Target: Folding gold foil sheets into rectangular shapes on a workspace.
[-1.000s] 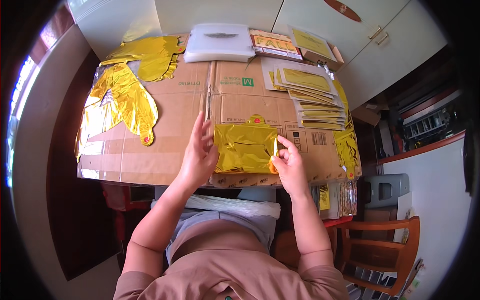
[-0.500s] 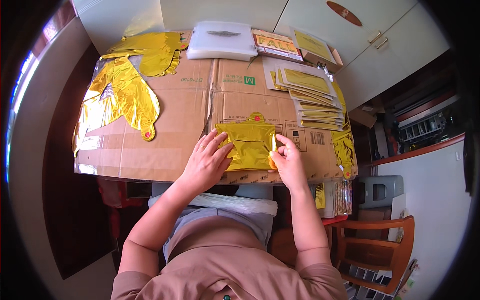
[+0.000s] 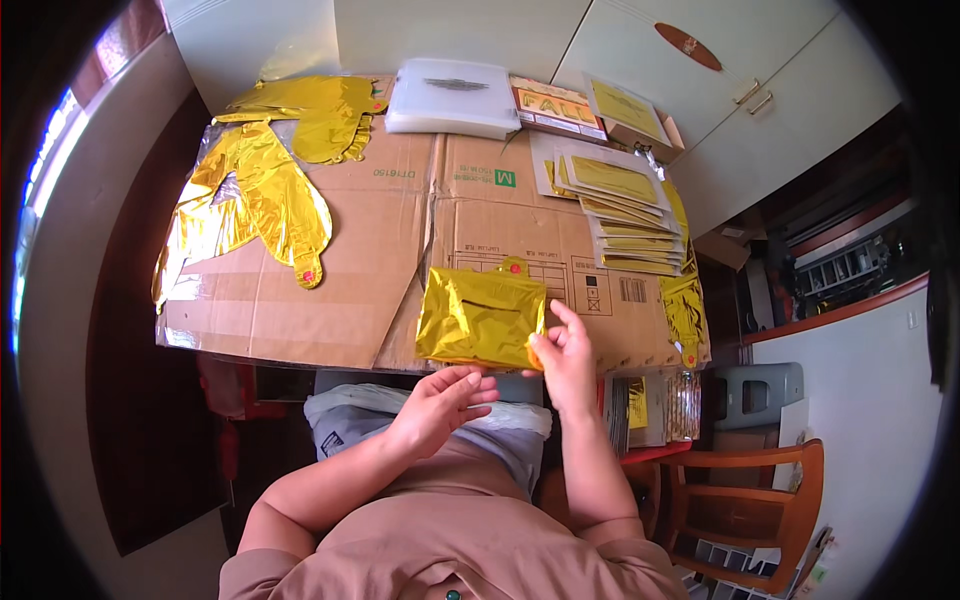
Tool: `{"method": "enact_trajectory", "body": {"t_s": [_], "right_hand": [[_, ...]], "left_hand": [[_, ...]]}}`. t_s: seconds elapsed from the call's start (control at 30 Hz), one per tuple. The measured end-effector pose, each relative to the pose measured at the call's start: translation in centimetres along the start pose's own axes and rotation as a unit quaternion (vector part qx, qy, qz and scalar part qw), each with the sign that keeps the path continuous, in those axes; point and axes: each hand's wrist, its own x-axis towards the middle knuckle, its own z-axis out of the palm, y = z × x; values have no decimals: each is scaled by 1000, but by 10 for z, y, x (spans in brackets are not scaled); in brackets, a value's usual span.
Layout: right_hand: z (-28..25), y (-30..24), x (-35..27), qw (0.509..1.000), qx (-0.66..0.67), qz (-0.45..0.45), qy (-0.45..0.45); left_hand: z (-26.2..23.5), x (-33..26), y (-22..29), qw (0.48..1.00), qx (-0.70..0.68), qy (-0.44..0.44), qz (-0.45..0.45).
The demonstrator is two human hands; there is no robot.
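Observation:
A folded gold foil balloon (image 3: 478, 318) lies at the near edge of the cardboard surface, its rounded tab with a red dot sticking out at the far side. My right hand (image 3: 566, 362) pinches its near right corner between thumb and fingers. Just off the near edge, in front of my body, my left hand (image 3: 445, 408) is apart from the foil, with its fingers stretched out and holding nothing. Flat gold foil balloons (image 3: 285, 195) are spread at the left, and one of these also has a red-dotted tab.
Flat clear packets with gold foil (image 3: 632, 225) are stacked at the right. A pile of clear plastic sleeves (image 3: 450, 98) and a printed box (image 3: 560, 103) stand along the back of the cardboard (image 3: 360, 260). A wooden chair (image 3: 745, 500) is at the lower right.
My left hand has let go of the foil and drawn back toward my body. The folded balloon has shifted nearer and slightly left, with my right hand still on its corner.

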Motion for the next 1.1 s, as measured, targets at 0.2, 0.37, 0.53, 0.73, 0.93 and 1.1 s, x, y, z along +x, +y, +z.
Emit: {"method": "enact_trajectory", "body": {"t_s": [0.2, 0.37, 0.53, 0.73, 0.93, 1.1], "right_hand": [[26, 32, -51, 986, 162, -8, 28], [23, 13, -51, 946, 315, 57, -42], [-7, 8, -23, 913, 363, 115, -146], [-17, -13, 25, 880, 303, 126, -342], [12, -41, 47, 922, 234, 125, -281], [10, -17, 47, 950, 194, 87, -228]], "left_hand": [[6, 1, 7, 997, -59, 19, 52], [-6, 5, 19, 998, -9, 14, 53], [-28, -1, 53, 994, 91, -56, -29], [-38, 17, 110, 967, 221, -98, -85], [-20, 27, 144, 922, 367, -117, -40], [-39, 43, 122, 966, 215, -142, 2]]}}
